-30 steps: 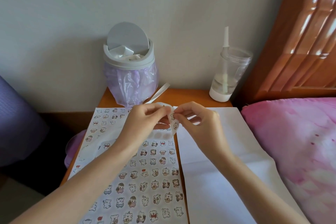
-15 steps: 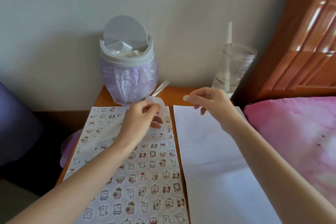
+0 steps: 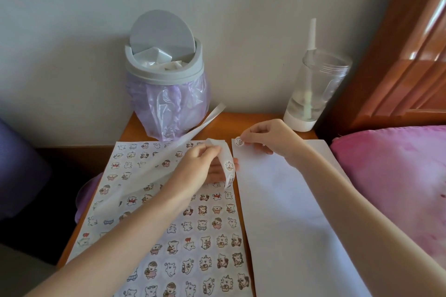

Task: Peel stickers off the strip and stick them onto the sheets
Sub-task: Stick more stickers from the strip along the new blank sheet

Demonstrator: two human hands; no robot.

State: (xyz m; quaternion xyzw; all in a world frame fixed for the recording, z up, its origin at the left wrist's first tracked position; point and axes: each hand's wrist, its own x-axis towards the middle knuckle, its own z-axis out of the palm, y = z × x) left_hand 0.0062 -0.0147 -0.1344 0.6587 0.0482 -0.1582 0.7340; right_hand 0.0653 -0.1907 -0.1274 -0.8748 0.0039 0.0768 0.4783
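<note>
Right hand (image 3: pixel 270 142): fingers (image 3: pixel 251 137) pinch round sticker (image 3: pixel 239 141) at far left corner of blank sheet (image 3: pixel 289 212); left hand (image 3: pixel 195 171) grips curled strip (image 3: pixel 226 164) over filled sheet (image 3: pixel 183 236). Sticker likely feather-light, limp, tacky: hold by rim only

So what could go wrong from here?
1. The sticker in the right hand is at the far left corner of the blank sheet; it may overhang onto the table.
2. The strip curls loose below the left hand; its next sticker could catch on the filled sheet.
</note>
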